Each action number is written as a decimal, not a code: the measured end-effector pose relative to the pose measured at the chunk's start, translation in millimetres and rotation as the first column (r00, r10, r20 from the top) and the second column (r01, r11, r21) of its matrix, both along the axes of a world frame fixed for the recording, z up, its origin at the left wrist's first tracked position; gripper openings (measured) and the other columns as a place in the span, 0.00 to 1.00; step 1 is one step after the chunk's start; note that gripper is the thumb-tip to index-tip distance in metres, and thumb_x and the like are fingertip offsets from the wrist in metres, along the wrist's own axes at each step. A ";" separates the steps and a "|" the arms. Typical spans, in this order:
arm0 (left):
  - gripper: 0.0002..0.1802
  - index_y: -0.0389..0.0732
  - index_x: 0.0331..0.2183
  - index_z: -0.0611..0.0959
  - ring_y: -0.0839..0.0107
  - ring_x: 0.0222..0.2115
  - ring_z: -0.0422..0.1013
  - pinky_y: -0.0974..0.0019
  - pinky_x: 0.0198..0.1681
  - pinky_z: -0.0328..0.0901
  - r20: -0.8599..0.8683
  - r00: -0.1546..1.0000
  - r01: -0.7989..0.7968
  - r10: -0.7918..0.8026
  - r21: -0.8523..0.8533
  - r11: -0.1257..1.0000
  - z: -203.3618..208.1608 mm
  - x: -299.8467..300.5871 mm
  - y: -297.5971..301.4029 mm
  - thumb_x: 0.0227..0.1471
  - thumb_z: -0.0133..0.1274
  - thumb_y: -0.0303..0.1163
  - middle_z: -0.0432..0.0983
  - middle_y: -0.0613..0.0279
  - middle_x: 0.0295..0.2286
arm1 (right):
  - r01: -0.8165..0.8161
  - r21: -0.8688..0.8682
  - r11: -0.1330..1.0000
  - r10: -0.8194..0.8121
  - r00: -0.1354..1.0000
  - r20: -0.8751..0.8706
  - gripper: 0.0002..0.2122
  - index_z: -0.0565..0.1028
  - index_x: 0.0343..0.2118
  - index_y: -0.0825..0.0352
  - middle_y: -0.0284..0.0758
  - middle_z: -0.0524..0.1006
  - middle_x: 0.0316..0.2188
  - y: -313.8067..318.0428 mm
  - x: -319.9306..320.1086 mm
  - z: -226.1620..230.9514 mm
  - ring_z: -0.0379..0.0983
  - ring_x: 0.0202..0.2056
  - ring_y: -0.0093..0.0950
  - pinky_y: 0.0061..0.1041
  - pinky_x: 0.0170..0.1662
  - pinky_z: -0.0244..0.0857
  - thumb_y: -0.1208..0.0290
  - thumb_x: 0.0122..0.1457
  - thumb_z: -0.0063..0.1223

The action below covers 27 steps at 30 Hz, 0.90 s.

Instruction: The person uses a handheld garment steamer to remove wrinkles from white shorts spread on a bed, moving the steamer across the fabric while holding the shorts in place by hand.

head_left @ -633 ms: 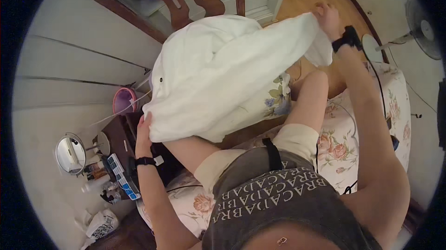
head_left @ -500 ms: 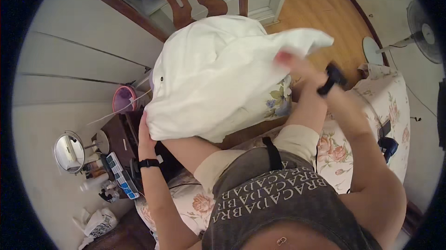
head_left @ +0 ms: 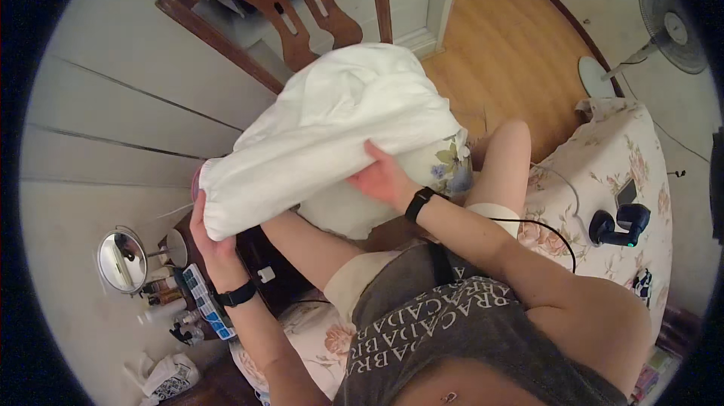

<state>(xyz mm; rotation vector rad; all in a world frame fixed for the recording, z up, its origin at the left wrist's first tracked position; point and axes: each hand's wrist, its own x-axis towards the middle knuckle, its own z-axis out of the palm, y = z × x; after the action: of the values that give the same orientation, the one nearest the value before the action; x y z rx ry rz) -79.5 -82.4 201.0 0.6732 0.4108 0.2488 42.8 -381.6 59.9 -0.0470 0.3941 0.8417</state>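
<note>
A large white cloth (head_left: 324, 123), probably a garment, lies folded in a long bulky band over a pale floral cushion (head_left: 343, 206) in front of me. At its left end my left hand (head_left: 213, 238) is closed on the cloth, thumb along the edge and the other fingers partly covered. My right hand (head_left: 386, 182) rests against the near edge of the fold, thumb spread from the fingers, whose tips are partly hidden by the fabric. Each wrist carries a black band.
A wooden chair back (head_left: 294, 17) rises behind the cloth. To the left stand a round mirror (head_left: 122, 259) and a blue-and-white box (head_left: 207, 302). On the floral bedspread (head_left: 603, 142) at right lies a dark device (head_left: 620, 225); a fan (head_left: 671, 29) stands beyond.
The right side of the cloth, raised at the far right before, is now folded over toward the left. My right hand has come down and left to the near edge; my left hand moved slightly left.
</note>
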 end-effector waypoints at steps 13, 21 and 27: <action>0.25 0.30 0.55 0.67 0.53 0.56 0.64 0.49 0.62 0.56 0.241 0.894 -0.445 0.377 0.407 0.797 104.2 -12.5 77.4 0.62 0.44 0.37 0.65 0.44 0.55 | 0.506 -0.288 0.813 -0.496 0.861 0.113 0.17 0.69 0.49 0.72 0.45 0.73 0.50 -189.0 110.5 3.5 0.70 0.52 0.41 0.40 0.59 0.62 0.70 0.59 0.52; 0.26 0.32 0.54 0.70 0.54 0.51 0.69 0.52 0.56 0.64 -0.155 0.909 -0.285 0.386 0.446 0.848 46.6 -83.2 77.0 0.59 0.47 0.37 0.71 0.48 0.51 | 0.366 -0.844 -0.391 0.536 0.836 0.115 0.41 0.63 0.56 0.80 0.51 0.77 0.44 -249.1 70.0 49.2 0.77 0.43 0.36 0.34 0.46 0.70 0.55 0.43 0.66; 0.26 0.32 0.53 0.71 0.58 0.50 0.70 0.56 0.54 0.65 -0.360 0.890 -0.133 0.281 0.383 0.914 -45.3 -85.6 64.0 0.58 0.49 0.38 0.72 0.50 0.50 | 0.759 -0.303 -0.577 0.817 0.538 -0.208 0.30 0.68 0.45 0.70 0.48 0.74 0.42 -216.3 104.7 44.3 0.72 0.47 0.45 0.40 0.44 0.71 0.61 0.41 0.67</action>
<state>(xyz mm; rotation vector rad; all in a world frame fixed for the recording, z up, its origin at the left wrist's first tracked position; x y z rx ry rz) -165.1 -18.4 155.6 1.0402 0.8605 0.3954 147.5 -597.8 104.3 -2.9827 -0.1087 0.0217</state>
